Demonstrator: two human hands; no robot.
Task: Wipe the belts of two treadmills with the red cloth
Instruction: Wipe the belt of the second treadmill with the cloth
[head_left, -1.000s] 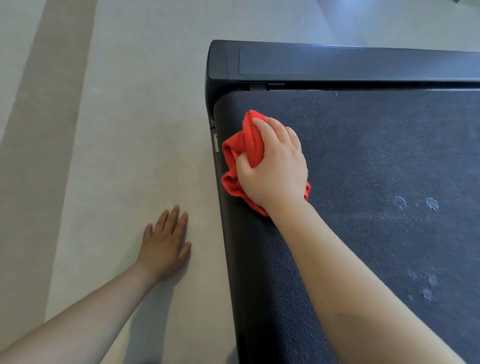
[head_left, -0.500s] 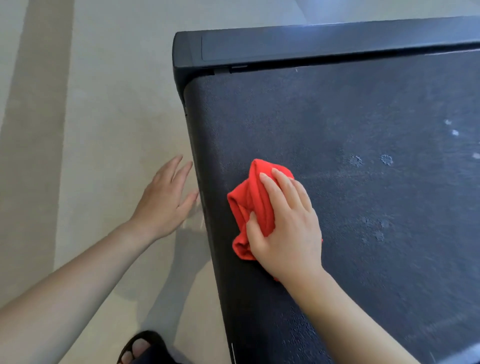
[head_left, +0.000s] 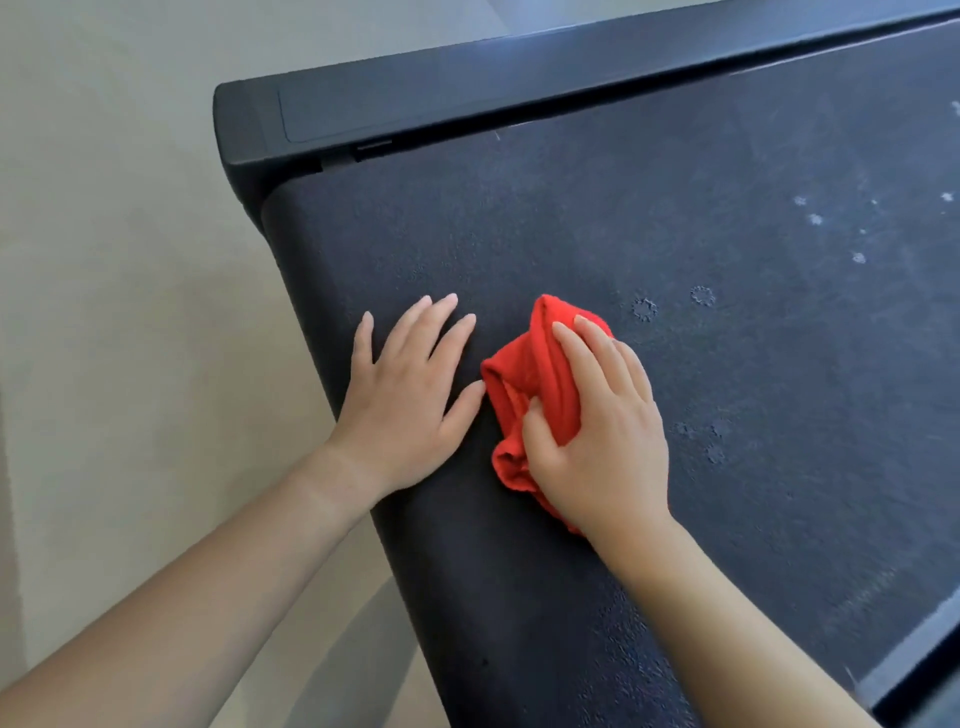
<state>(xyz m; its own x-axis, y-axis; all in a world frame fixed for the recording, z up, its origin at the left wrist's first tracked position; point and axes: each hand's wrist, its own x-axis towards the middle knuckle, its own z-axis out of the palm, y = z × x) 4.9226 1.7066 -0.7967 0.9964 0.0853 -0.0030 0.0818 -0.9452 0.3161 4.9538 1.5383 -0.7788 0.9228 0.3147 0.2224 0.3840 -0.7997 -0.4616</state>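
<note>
A dark textured treadmill belt (head_left: 675, 389) fills most of the view. The bunched red cloth (head_left: 530, 379) lies on it near the left edge. My right hand (head_left: 597, 431) presses down on the cloth, fingers laid over its top and thumb tucked into its folds. My left hand (head_left: 410, 395) lies flat on the belt just left of the cloth, fingers spread, its thumb nearly touching the fabric. Pale dust marks (head_left: 644, 310) dot the belt to the right of the cloth.
The treadmill's black end cover (head_left: 395, 111) runs along the top of the belt. Beige floor (head_left: 119, 312) lies to the left of the machine. A grey side rail (head_left: 914, 649) shows at the lower right.
My left hand has moved from the floor onto the belt beside the cloth. My right hand and the cloth have slid down the belt, away from the end cover.
</note>
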